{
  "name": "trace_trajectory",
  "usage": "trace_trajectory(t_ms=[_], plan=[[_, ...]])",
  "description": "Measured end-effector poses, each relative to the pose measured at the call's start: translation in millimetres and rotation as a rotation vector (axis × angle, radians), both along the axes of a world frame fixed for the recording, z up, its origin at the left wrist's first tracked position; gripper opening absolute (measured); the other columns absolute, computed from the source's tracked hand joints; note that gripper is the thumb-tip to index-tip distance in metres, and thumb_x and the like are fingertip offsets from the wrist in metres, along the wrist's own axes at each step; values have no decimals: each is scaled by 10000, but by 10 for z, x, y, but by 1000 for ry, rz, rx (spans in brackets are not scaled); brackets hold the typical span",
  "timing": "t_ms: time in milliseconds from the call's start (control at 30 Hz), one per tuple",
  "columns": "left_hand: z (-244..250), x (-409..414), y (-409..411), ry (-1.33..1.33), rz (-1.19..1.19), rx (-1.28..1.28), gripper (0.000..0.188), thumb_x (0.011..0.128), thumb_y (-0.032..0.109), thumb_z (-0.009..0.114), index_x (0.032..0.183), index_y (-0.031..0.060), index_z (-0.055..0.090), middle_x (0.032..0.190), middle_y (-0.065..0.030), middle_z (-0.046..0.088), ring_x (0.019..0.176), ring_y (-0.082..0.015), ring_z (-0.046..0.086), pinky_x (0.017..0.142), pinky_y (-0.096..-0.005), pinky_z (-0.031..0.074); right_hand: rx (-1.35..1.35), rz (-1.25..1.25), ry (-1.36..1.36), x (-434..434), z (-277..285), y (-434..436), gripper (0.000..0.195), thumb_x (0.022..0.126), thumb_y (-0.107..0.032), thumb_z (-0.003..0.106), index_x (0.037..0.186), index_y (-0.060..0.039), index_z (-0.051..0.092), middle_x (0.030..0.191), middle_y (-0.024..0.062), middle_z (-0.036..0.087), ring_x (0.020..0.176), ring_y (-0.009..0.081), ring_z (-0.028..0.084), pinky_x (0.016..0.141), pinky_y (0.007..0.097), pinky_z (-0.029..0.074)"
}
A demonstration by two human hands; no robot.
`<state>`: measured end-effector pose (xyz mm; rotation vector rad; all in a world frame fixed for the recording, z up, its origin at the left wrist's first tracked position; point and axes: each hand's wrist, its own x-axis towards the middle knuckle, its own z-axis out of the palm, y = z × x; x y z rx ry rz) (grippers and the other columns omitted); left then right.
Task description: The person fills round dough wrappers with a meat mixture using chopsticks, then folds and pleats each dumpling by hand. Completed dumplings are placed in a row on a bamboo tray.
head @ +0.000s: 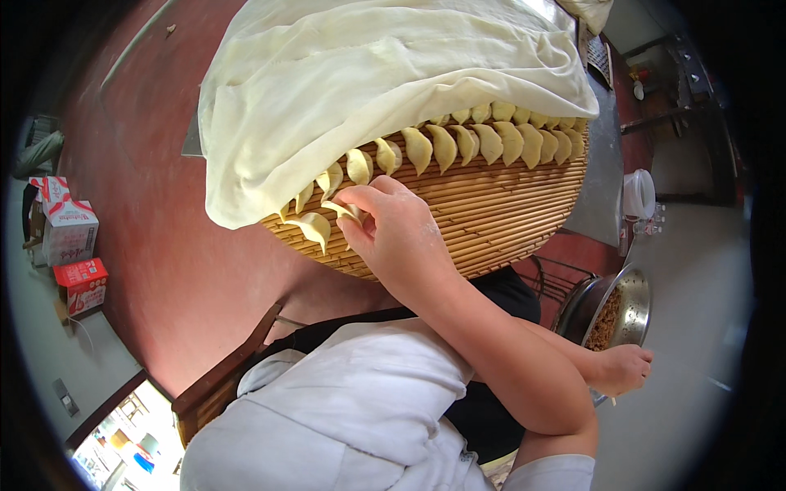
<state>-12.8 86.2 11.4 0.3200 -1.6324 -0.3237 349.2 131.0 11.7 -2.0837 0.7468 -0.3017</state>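
My right hand point(393, 227) pinches a folded dough dumpling point(344, 210) between thumb and fingertips, over the left part of a round tray of slender reeds or bamboo point(491, 208). Close to its left, another uncooked dumpling point(312, 229) rests near the tray's rim. Curved rows of dumplings point(508, 142) line the tray, partly beneath a white cloth point(368, 73). At the lower right, my left hand point(620, 370) is closed beside a steel bowl point(635, 313) of brown minced filling point(605, 322). A thin pale stick end point(613, 401) shows below that fist; its length is hidden.
A wooden chair point(227, 368) stands at the lower left. Red and white cardboard boxes point(70, 233) are by the left wall. Beyond the tray at right are a grey metal surface point(592, 184), a white plastic bucket point(638, 194) and several clear bottles point(651, 227). A dark wire rack point(556, 270) adjoins the bowl.
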Motion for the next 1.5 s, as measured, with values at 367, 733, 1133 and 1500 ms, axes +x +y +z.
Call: trace_trajectory(t_ms=[367,733,1133,1500], plan=[[31,18,-53,-39,-29,13,223,577,301,813,705,163,694,858,29,615,980,-222,523,791,-329,477,14,-13,20,57,-112,15,162,868,-93,670,1014,-23,674,981,184,605,861,381,637,776,447,529],[-29,56,74,-198,-15,86,107,641,243,706,727,181,686,858,22,617,989,-213,531,779,-330,469,-45,-108,4,-150,171,-86,224,871,-122,675,1078,-40,647,1002,181,606,913,371,642,781,451,533],[-265,18,-427,-126,-96,232,266,819,40,691,1072,119,714,1014,-105,711,907,-300,671,832,-412,535,-518,-1075,-285,-3252,866,568,290,880,37,641,1157,-43,671,1099,74,625,859,118,641,784,273,534],[-111,-112,-302,-237,-269,539,201,924,47,649,1092,90,751,1032,-6,730,919,-88,655,775,-240,519,-264,-2322,433,-5755,-968,3990,122,870,-103,713,976,-44,719,891,97,716,779,182,694,725,310,548]])
